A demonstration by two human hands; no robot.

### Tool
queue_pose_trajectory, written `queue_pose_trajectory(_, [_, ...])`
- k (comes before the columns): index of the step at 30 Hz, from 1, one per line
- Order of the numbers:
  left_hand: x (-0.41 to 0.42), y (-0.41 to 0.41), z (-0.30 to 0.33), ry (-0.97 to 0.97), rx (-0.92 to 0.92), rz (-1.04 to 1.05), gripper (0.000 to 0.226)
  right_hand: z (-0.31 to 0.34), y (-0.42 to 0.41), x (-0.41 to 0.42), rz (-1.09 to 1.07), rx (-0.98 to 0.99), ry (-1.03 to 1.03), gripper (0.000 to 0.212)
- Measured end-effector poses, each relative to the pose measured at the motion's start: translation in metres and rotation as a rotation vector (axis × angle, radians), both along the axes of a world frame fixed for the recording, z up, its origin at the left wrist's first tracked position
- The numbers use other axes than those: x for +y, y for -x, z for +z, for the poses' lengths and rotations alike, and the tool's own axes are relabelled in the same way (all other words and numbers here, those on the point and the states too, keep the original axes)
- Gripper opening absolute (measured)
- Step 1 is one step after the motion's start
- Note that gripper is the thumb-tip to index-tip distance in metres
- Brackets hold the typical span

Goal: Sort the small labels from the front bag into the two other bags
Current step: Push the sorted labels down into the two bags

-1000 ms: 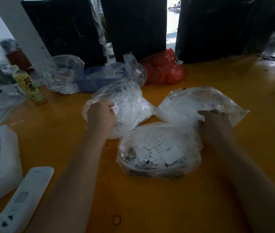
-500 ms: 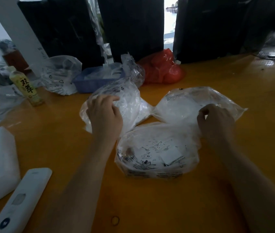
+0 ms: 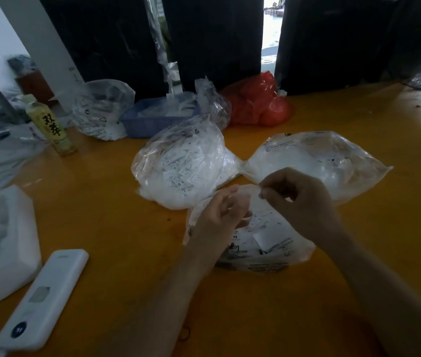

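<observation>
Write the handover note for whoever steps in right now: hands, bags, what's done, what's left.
Left hand: fingers curled at the front bag's top edge, apparently pinching the plastic.
Right hand: pinching that same edge from the other side.
Front bag lies nearest, with labels inside. Left rear bag is bulging with labels; right rear bag lies flatter.
Done: both hands are at the front bag's mouth.
Left: open it, pull labels, sort them into the two rear bags.

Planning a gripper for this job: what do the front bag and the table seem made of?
Front bag: thin clear plastic film, glossy and crinkled, printed; the labels show through. Table: smooth orange-yellow top, semi-gloss with window glare, probably lacquered wood or laminate; which one is unclear.
</observation>
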State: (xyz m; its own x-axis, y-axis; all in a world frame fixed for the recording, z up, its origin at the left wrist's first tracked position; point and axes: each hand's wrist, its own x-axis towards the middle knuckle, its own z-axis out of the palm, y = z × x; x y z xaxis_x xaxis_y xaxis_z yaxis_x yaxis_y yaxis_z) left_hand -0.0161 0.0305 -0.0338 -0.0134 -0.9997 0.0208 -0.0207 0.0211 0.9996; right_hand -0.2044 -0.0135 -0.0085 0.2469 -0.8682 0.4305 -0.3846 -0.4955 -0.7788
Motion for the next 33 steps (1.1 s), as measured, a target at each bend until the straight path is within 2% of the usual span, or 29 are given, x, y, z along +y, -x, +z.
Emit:
queue_pose_trajectory(2, [0.001, -0.001, -0.002, 0.021, -0.022, 0.015, 0.074, -0.002, -0.005, 0.003, 0.085, 0.096, 0.024, 0.014])
queue_pose_trajectory(6, [0.0, -0.003, -0.007, 0.079, 0.011, 0.095, 0.012, -0.004, -0.008, 0.006, 0.116, 0.147, -0.012, 0.013])
queue_pose_trajectory(7, [0.0, -0.003, -0.008, 0.076, 0.019, 0.111, 0.009, -0.005, -0.008, 0.006, 0.104, 0.142, -0.016, 0.014])
queue_pose_trajectory(11, [0.001, 0.001, -0.006, 0.02, 0.129, 0.184, 0.007, -0.007, -0.007, 0.005, 0.09, 0.119, -0.123, 0.022])
queue_pose_trajectory(14, [0.0, 0.001, -0.004, -0.01, 0.198, 0.197, 0.019, -0.009, -0.01, 0.003, 0.086, 0.227, -0.115, 0.005])
queue_pose_trajectory(19, [0.001, 0.0, -0.004, -0.027, 0.21, 0.179, 0.036, -0.008, -0.012, 0.003, 0.035, 0.248, -0.102, 0.015])
queue_pose_trajectory(24, [0.001, 0.001, -0.001, -0.026, 0.25, 0.186, 0.023, -0.007, -0.014, 0.005, 0.021, 0.242, -0.118, 0.022])
queue_pose_trajectory(26, [0.0, 0.002, 0.001, -0.032, 0.289, 0.187, 0.007, -0.008, -0.014, 0.005, 0.022, 0.247, -0.116, 0.018])
queue_pose_trajectory(29, [-0.002, 0.002, 0.001, -0.005, 0.358, 0.213, 0.024, -0.009, -0.014, 0.005, 0.046, 0.283, -0.14, 0.021])
queue_pose_trajectory(33, [-0.004, -0.002, 0.006, -0.015, 0.534, 0.226, 0.026, -0.017, -0.013, -0.001, -0.02, 0.355, -0.094, 0.032])
